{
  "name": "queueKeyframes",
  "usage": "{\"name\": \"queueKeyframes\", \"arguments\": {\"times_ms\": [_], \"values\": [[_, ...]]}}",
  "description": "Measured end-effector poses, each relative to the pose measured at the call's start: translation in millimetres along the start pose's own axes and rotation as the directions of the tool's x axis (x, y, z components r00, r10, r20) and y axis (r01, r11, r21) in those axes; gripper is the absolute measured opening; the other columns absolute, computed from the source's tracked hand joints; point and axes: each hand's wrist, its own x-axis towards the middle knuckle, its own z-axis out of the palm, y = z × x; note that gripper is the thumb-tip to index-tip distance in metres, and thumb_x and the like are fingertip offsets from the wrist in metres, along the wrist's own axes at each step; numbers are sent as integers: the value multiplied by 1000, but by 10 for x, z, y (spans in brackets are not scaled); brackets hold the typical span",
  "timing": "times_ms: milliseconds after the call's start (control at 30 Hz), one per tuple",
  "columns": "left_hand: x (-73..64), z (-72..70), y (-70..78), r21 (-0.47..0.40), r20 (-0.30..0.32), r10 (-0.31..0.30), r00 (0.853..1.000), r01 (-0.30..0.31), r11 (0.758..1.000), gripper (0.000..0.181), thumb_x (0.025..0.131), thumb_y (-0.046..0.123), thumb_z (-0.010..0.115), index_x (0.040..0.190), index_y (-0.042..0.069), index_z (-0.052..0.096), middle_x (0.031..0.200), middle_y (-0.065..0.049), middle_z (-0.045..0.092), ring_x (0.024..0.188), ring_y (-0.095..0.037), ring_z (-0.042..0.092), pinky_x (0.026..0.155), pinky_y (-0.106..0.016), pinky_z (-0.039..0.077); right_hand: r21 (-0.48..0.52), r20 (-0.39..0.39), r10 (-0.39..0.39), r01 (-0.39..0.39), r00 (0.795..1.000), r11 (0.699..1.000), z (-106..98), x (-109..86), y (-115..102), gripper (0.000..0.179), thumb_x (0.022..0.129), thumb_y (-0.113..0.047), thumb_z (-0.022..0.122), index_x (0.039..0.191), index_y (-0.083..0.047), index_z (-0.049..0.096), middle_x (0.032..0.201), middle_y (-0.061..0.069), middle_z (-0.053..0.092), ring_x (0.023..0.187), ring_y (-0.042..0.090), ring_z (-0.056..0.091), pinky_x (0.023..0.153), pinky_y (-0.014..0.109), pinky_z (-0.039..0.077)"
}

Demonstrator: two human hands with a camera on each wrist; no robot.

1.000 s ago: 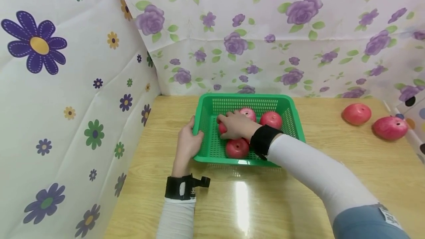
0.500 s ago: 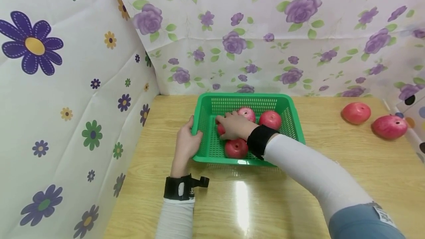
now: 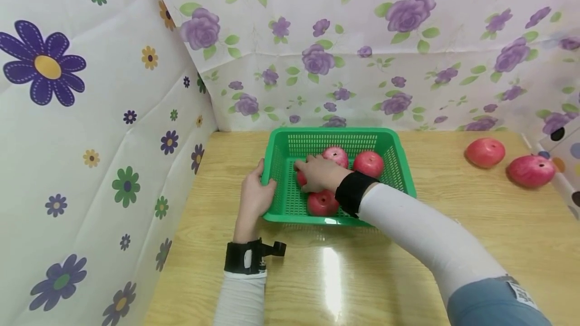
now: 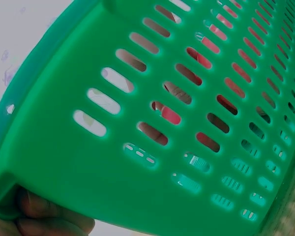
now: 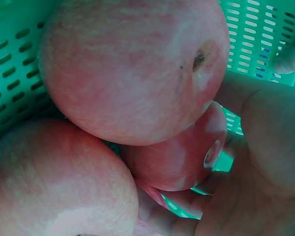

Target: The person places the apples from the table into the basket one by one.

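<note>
A green perforated basket (image 3: pixel 340 131) stands on the table, with several red apples in it. My left hand (image 3: pixel 257 192) grips its left rim; in the left wrist view curled fingertips (image 4: pixel 54 216) show under the rim. Inside the basket my right hand (image 3: pixel 322 172) holds an apple (image 3: pixel 301 179) at the left of the group. The right wrist view shows that apple (image 5: pixel 172 157) against the fingers, partly hidden behind a nearer apple (image 5: pixel 137 69). Around this hand lie a back apple (image 3: pixel 336 156), a right apple (image 3: pixel 368 164) and a front apple (image 3: pixel 323 203).
Two more red fruits, one nearer the back (image 3: pixel 485 153) and one streaked (image 3: pixel 531 170), lie on the wooden table (image 3: pixel 453 190) at the right. A flowered cloth (image 3: pixel 281 84) hangs behind the basket, and another flowered sheet (image 3: pixel 104 130) stands along the left.
The right hand's fingers have drawn together slightly over the apple. The left hand and the basket stay in place; the head view has shifted a little.
</note>
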Motion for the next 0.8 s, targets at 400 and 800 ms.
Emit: {"name": "queueKeyframes", "arguments": {"times_ms": [400,800], "values": [[6,17,-18,22,-5,11,1000,-11,1000,69,91,7,58,154,4,31,137,-23,54,78,-21,67,60,-36,61,-15,42,25,-25,999,1000,-54,-51,-15,72,92,-41,66,154,-20,36,156,23,30,137,42,29,107,54,40],[0,30,-9,-5,-14,10,1000,-10,1000,68,91,5,59,154,4,31,137,-23,54,75,-23,68,59,-35,61,93,12,-12,11,1000,996,-135,-150,82,72,92,-43,65,155,-23,35,157,21,28,139,39,28,106,58,39]]}}
